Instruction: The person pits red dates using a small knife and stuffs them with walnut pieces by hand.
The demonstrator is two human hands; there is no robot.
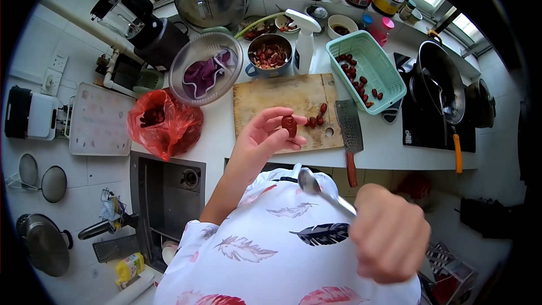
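Observation:
My left hand (271,138) holds a red date (289,126) between thumb and fingers, above the front of the wooden cutting board (265,93). Several more dates (320,120) lie on the board just right of my fingers. My right hand (389,234), slightly blurred, is closed around the handle of a metal spoon (330,195), whose bowl points up and left in front of the apron. Right of the board rests a cleaver (350,130) with its handle over the counter edge. A green basket (392,79) behind it contains dates.
A blue-handled pot (270,70) of cut pieces and a white spray bottle (304,45) stand behind the board. At left are a red bag (175,130), a bowl with purple cloth (189,93) and the sink (169,192). A wok (443,85) sits on the right.

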